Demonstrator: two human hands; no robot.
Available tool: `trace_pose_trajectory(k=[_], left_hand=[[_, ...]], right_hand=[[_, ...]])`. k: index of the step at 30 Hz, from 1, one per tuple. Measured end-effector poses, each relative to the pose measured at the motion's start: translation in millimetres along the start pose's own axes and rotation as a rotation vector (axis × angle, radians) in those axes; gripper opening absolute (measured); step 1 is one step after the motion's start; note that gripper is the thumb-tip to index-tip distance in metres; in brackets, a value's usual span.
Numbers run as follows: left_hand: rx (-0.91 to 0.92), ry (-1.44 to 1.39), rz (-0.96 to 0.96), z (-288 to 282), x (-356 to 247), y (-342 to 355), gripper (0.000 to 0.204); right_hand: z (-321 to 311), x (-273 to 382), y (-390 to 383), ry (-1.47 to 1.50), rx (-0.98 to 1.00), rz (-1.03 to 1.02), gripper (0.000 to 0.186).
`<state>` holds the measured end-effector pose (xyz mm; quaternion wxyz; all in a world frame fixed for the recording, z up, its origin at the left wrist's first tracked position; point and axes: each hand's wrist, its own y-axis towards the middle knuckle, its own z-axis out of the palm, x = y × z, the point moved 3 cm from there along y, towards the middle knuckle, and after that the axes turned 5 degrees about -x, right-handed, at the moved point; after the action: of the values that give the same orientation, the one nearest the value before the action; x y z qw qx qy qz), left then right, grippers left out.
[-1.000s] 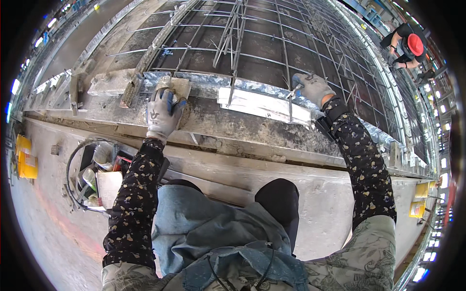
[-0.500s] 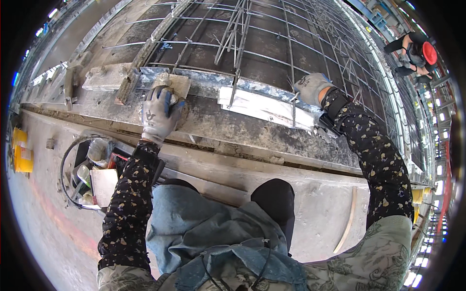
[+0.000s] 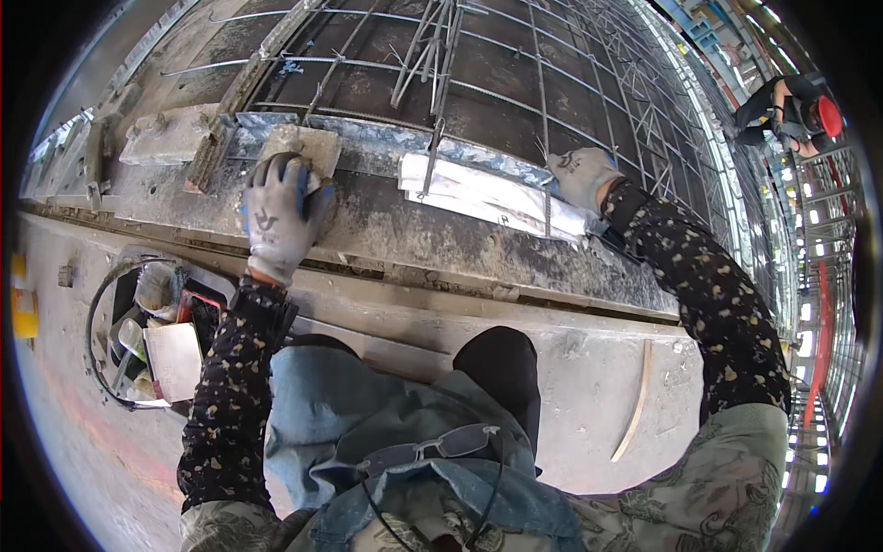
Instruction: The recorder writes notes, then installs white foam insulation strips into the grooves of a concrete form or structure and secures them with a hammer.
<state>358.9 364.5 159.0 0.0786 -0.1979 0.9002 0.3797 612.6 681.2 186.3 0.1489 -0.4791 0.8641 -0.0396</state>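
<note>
White sheeting (image 3: 460, 189) lies along the near side of a blue-stained metal rail (image 3: 368, 135), toward 1 o'clock, with 12 straight ahead. Over the last second the view has swung, so the rail sits further toward 9 o'clock, and glasses (image 3: 432, 446) now show at 6 o'clock. The hands have kept nearly the same places along the rail, which suggests the handling is little further on.

The left hand (image 3: 280, 221), at 10 o'clock, is bent over the near edge of a pale block (image 3: 317, 147), between 10 and 11; I cannot tell whether it grips. The right hand (image 3: 584, 175), at 2 o'clock, is curled at the rail beside an upright bar (image 3: 547, 138); its fingertips are hidden, so its grasp is unclear.

Counted: 2 gloved hands, 1 pale block, 1 curved wooden strip (image 3: 633, 405) at 4 o'clock, 1 co-worker in a red cap (image 3: 829, 117) at 2 o'clock; the mesh bars are too many to count
</note>
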Motion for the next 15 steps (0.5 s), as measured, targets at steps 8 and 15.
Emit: trace_pose_trajectory(k=[8,15], left_hand=[[0.053,-0.103,-0.01,5.3,-4.6,1.5,0.032],[0.026,0.05,0.044,0.7,2.6,-0.8,0.03]], right_hand=[[-17.9,13.1,-10.4,-0.338,0.183,-0.188,0.025],[15.3,0.5,12.1,0.079,-0.082,-0.081,0.034]])
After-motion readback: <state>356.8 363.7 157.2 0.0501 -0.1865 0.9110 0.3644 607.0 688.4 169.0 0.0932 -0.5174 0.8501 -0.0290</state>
